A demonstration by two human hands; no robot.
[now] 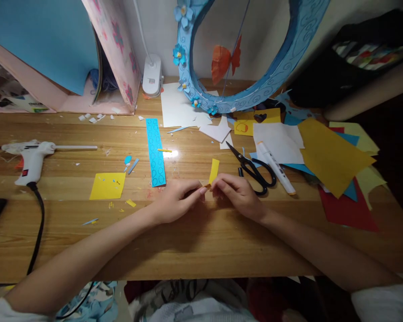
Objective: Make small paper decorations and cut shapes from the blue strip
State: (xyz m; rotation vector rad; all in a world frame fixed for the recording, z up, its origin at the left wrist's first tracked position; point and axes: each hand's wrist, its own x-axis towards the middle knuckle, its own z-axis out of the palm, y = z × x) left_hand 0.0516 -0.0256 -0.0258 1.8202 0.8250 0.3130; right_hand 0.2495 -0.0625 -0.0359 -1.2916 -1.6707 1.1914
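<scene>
Near the middle of the wooden table, my left hand (184,200) and my right hand (237,194) meet fingertip to fingertip. Both are closed in a pinch on a small yellow paper piece (207,186), mostly covered by the fingers. Just beyond them, a yellow paper strip (214,168) points away from me; its near end is hidden by my right hand. A blue strip with drawn circles (155,152) lies beyond my left hand, with a thin yellow sliver (165,150) by its right edge. Black-handled scissors (251,168) lie to the right of my right hand.
A glue gun (33,158) lies at left, its cord running to the front edge. A yellow sheet (107,186) and scraps are nearer. A white marker (276,168) and coloured papers (336,156) cover the right. A blue oval frame (255,96) stands at the back.
</scene>
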